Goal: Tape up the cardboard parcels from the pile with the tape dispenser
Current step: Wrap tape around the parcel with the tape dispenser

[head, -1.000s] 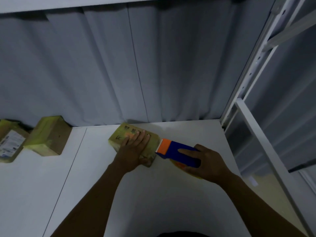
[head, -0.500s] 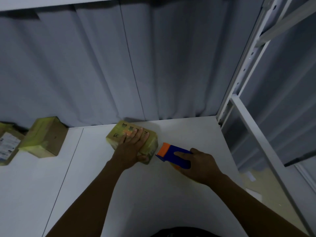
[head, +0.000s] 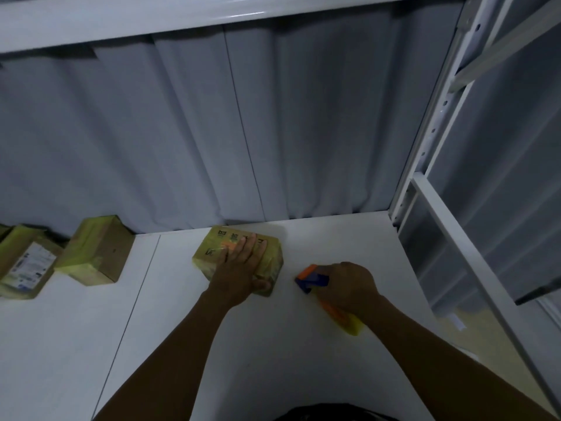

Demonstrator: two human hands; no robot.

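Observation:
A small cardboard parcel (head: pixel 218 247) wrapped in yellowish tape lies on the white shelf (head: pixel 273 344), near the back. My left hand (head: pixel 239 270) rests flat on its top, fingers straight, thumb against its near side. Just right of the parcel, my right hand (head: pixel 349 284) grips the blue and orange tape dispenser (head: pixel 312 279). The dispenser's orange nose points toward the parcel with a small gap between them. Its yellow tape roll (head: pixel 352 325) shows under my wrist.
Two more taped parcels lie at the far left: one plain (head: pixel 97 253), one with a white label (head: pixel 24 265). A grey curtain (head: pixel 243 132) hangs behind the shelf. A white metal rack upright (head: pixel 425 147) bounds the right side.
My right hand has pulled the dispenser back from the parcel's right end and lowered it toward the shelf. My left hand stays on the parcel. The camera has shifted slightly.

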